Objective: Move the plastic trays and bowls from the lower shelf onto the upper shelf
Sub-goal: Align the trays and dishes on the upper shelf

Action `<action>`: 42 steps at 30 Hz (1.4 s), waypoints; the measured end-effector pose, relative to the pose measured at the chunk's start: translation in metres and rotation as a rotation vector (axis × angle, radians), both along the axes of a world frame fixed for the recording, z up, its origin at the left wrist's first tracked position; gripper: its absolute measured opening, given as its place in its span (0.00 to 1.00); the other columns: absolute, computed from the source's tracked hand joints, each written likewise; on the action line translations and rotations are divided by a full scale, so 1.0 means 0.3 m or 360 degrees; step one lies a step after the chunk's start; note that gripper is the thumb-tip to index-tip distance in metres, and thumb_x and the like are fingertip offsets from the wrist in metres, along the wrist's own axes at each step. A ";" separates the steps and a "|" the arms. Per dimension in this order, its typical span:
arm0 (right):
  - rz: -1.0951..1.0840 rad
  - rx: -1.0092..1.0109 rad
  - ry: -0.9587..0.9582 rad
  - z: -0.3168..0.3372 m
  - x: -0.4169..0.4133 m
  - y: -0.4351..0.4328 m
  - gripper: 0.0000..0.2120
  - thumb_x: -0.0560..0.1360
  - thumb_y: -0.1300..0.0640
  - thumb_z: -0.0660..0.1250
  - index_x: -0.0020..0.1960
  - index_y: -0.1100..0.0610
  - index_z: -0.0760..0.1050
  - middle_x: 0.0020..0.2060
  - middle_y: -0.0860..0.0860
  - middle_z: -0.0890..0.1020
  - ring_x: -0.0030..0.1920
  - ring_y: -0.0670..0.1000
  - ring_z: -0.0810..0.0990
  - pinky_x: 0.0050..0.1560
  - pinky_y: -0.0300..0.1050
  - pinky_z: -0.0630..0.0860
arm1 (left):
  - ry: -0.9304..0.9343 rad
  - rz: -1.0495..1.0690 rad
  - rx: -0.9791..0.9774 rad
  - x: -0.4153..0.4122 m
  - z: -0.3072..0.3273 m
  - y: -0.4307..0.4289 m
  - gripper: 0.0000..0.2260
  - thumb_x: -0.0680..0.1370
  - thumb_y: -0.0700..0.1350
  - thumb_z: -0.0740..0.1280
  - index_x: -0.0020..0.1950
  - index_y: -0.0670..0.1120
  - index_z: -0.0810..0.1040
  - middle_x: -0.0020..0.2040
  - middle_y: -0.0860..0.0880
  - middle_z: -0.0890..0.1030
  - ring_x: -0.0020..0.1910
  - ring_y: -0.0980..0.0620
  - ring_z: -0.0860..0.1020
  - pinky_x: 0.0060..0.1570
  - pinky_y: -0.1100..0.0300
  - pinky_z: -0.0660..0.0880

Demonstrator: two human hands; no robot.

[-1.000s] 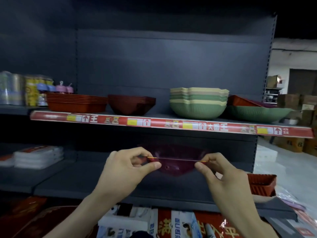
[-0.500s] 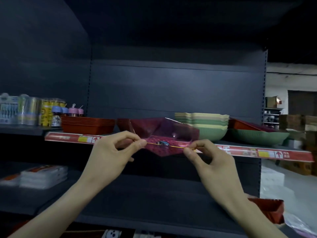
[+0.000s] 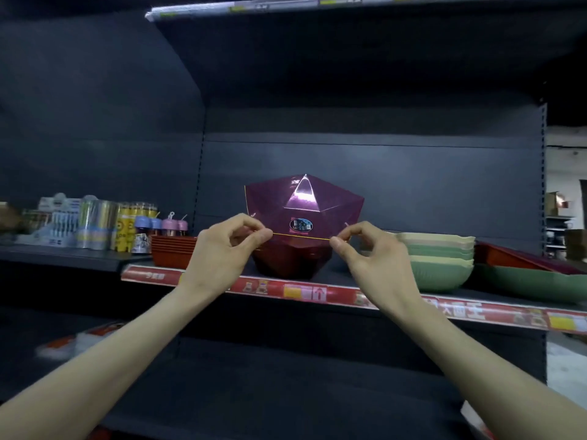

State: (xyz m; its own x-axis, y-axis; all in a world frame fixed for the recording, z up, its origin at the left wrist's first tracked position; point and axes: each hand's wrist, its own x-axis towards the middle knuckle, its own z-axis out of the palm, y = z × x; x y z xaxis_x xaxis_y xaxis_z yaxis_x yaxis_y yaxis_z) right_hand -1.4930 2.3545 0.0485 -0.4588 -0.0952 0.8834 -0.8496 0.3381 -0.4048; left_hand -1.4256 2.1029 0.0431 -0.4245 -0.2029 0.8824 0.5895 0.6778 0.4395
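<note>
Translucent purple plastic, thin-walled and cut in flat facets: the bowl [image 3: 305, 208] is tipped toward you, hollow side showing, with an oval sticker at its centre and glare on one facet. Your left hand [image 3: 222, 249] and right hand [image 3: 371, 258] each pinch the near rim, thumb and forefinger clamped on its gold-lined edge, the other fingers [image 3: 236, 229] loosely curled.

The bowl is up at the upper shelf [image 3: 305, 293], directly over the stack of dark red bowls [image 3: 286, 263]; whether it touches them I cannot tell. To seat it well, level the raised far rim, turn the bowl so its corners match the angular stack below, then let it settle. A rim this thin probably flexes, so pinch lightly and release both sides together. Keep it between the ridged red trays [image 3: 173, 252] on the left and the scalloped green bowls [image 3: 441, 265] on the right.
</note>
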 end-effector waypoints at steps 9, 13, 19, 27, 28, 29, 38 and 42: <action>-0.0056 0.0079 -0.0183 0.100 -0.212 -0.135 0.07 0.79 0.44 0.72 0.49 0.48 0.81 0.52 0.45 0.86 0.57 0.48 0.81 0.56 0.46 0.74 | 0.0002 0.0058 -0.0018 -0.278 0.065 -0.102 0.06 0.84 0.52 0.68 0.48 0.53 0.77 0.44 0.51 0.85 0.46 0.50 0.82 0.52 0.55 0.76; -0.0066 0.0082 -0.0245 0.112 -0.281 -0.180 0.09 0.80 0.44 0.72 0.52 0.49 0.81 0.55 0.46 0.85 0.57 0.48 0.80 0.54 0.43 0.70 | -0.0059 0.0106 -0.0057 -0.355 0.075 -0.124 0.06 0.86 0.50 0.65 0.51 0.50 0.75 0.44 0.49 0.83 0.42 0.56 0.79 0.42 0.71 0.70; -0.0124 0.0100 -0.0384 0.080 -0.368 -0.241 0.10 0.80 0.43 0.72 0.53 0.49 0.81 0.56 0.48 0.85 0.61 0.52 0.81 0.56 0.45 0.73 | -0.0344 0.0172 -0.0043 -0.441 0.024 -0.157 0.10 0.88 0.53 0.60 0.55 0.47 0.73 0.43 0.44 0.83 0.43 0.48 0.80 0.39 0.67 0.69; -0.0160 0.0243 -0.0521 0.029 -0.385 -0.251 0.14 0.81 0.45 0.72 0.62 0.50 0.78 0.56 0.52 0.83 0.55 0.54 0.81 0.56 0.46 0.75 | -0.0430 0.0213 -0.0110 -0.466 -0.003 -0.157 0.11 0.88 0.54 0.60 0.56 0.47 0.73 0.40 0.47 0.82 0.40 0.51 0.80 0.39 0.56 0.71; -0.0161 0.0275 -0.0527 0.024 -0.379 -0.248 0.14 0.81 0.46 0.71 0.63 0.51 0.78 0.55 0.53 0.83 0.55 0.54 0.81 0.55 0.46 0.74 | -0.0428 0.0214 -0.0111 -0.466 -0.008 -0.159 0.10 0.87 0.54 0.60 0.56 0.47 0.73 0.40 0.46 0.83 0.40 0.49 0.81 0.41 0.52 0.73; -0.0159 0.0311 -0.0533 0.018 -0.374 -0.245 0.15 0.82 0.46 0.71 0.64 0.51 0.78 0.55 0.52 0.82 0.55 0.54 0.80 0.56 0.46 0.74 | -0.0425 0.0215 -0.0108 -0.467 -0.014 -0.161 0.10 0.87 0.54 0.60 0.56 0.48 0.73 0.41 0.45 0.83 0.41 0.48 0.81 0.43 0.50 0.74; -0.0094 0.0411 -0.0554 -0.027 -0.356 -0.238 0.22 0.82 0.47 0.71 0.73 0.49 0.70 0.58 0.52 0.83 0.56 0.54 0.81 0.58 0.47 0.76 | -0.0444 0.0216 -0.0057 -0.451 -0.066 -0.149 0.11 0.87 0.51 0.62 0.67 0.47 0.75 0.48 0.44 0.85 0.46 0.45 0.83 0.45 0.56 0.75; -0.0095 0.0429 -0.0556 -0.031 -0.333 -0.230 0.28 0.83 0.46 0.70 0.79 0.49 0.65 0.62 0.53 0.81 0.55 0.52 0.78 0.58 0.46 0.75 | -0.0498 0.0226 -0.0020 -0.409 -0.067 -0.136 0.22 0.87 0.54 0.63 0.80 0.49 0.70 0.73 0.42 0.78 0.73 0.43 0.75 0.73 0.53 0.67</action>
State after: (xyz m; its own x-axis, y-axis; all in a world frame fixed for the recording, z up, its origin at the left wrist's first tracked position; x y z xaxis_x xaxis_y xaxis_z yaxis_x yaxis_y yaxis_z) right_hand -1.5929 2.2856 0.0390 -0.7371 -0.2651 0.6216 -0.6532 0.5154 -0.5547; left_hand -1.5484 2.0620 0.0231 -0.6433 -0.2695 0.7166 0.3268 0.7497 0.5754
